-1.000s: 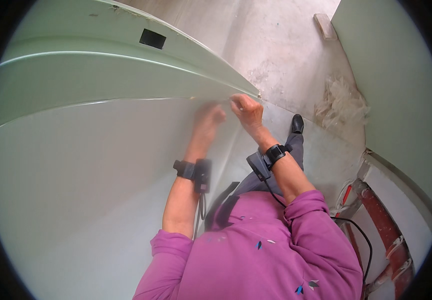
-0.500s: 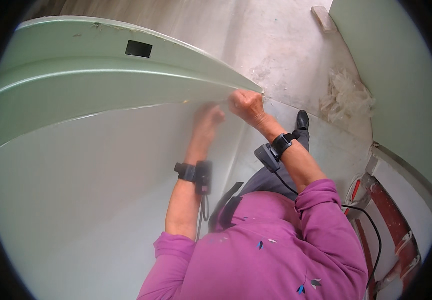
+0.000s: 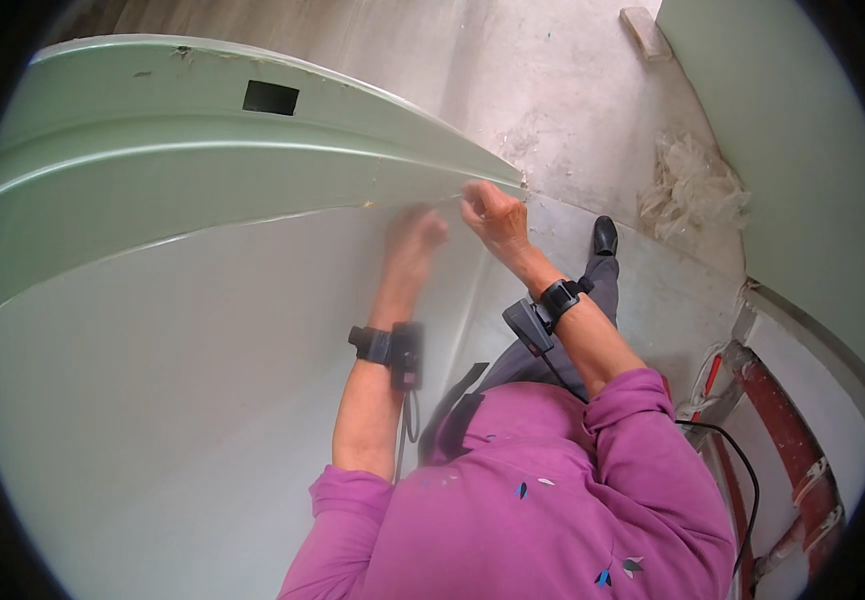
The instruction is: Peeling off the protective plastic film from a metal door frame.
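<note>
A pale green door-like panel (image 3: 252, 165) spans the upper left, with ridges along its edge and a dark rectangular cutout (image 3: 270, 97). My right hand (image 3: 493, 212) is closed, fingers curled together, at the near side of this edge close to its right end. What it pinches, if anything, is too small to make out. My left hand (image 3: 414, 240) is also closed, just left of the right one, against the panel's pale broad face (image 3: 182, 350). It looks hazy, and its fingertips are unclear. Each wrist wears a strapped dark device with a cable.
Crumpled clear plastic (image 3: 694, 190) lies on the dusty floor at right, and a small block (image 3: 645, 33) sits farther off. Another green panel (image 3: 782, 150) stands along the right. Below it is a dark red frame piece (image 3: 787, 430). My shoe (image 3: 604, 237) shows beyond my right arm.
My right forearm has shifted slightly left and its hand has turned a little. The panel edge has moved slightly left in view. My left hand stays nearly in place.
</note>
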Available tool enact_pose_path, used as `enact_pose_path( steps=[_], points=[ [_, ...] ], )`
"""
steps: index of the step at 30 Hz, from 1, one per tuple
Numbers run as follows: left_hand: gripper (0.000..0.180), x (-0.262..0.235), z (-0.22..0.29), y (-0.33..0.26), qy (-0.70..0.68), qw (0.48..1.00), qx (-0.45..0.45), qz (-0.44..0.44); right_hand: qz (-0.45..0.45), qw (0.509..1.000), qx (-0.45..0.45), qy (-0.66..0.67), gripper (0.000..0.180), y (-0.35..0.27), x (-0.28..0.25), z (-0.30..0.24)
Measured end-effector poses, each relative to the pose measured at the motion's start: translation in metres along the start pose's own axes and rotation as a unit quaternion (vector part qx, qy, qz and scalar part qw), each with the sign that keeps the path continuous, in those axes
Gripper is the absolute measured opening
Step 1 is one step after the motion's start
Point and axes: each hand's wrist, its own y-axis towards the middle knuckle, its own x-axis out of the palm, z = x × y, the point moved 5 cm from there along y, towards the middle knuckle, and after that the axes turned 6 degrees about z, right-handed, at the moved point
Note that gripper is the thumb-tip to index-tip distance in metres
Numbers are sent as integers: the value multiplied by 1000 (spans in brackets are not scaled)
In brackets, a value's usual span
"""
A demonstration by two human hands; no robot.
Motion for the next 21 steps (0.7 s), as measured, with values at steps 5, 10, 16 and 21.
enact_pose_path(
  steps=[5, 10, 16, 21],
  points=[
    [4, 6, 3, -3, -118, 989, -88, -7, 1, 1000, 3, -18, 11, 4, 3, 3],
    [4, 2, 4, -3, -34, 999, -26, -4, -10, 1000, 10, 8, 9, 1, 8, 7],
    [5, 4, 6, -3, -11, 1000, -10, -7, -17, 998, -56, -28, 7, 9, 5, 2],
    [6, 2, 7, -1, 27, 998, 38, -30, 20, 998, -14, 53, 9, 8, -1, -4]
  ],
)
